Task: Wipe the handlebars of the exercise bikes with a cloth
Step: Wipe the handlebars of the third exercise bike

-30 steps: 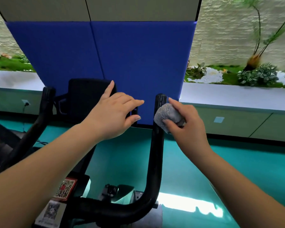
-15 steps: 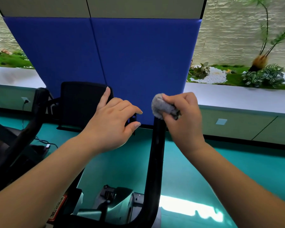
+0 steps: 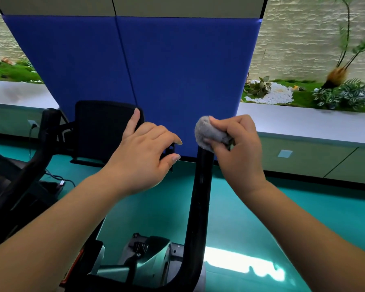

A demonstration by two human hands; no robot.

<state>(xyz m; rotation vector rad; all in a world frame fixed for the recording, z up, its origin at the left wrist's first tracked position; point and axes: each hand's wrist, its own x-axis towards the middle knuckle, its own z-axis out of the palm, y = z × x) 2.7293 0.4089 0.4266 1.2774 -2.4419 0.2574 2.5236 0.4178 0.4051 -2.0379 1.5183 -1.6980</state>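
I have my right hand (image 3: 238, 148) curled round a balled grey cloth (image 3: 209, 132), pinching it between thumb and fingers, and the cloth sits on the very top end of the right handlebar (image 3: 200, 197), the black upright bar nearest the middle of my view; my left hand (image 3: 143, 152) holds nothing, its fingers loosely spread and half bent, the index finger lying against the upper edge of the black console (image 3: 101, 127) between the bars, though I cannot tell whether it presses there or only brushes it; the left handlebar (image 3: 44, 131) stands well apart at the left edge, with no cloth near it.

What worries me: the cloth is bunched into a small wad, so I judge only a patch of it meets the bar; a stroke from here may clean the cap and one side and leave the far face of the tube untouched, since I cannot see that face; the wad perches on the tip, so a loose pinch or a sideways push could roll it off the end and drop it to the teal floor (image 3: 282, 218); the bar is glossy, so the cloth may skid instead of rubbing unless I wrap it round; my left hand steadies the console and not the bar, so a hard downward wipe could rock the bike; the left handlebar could simply get forgotten.
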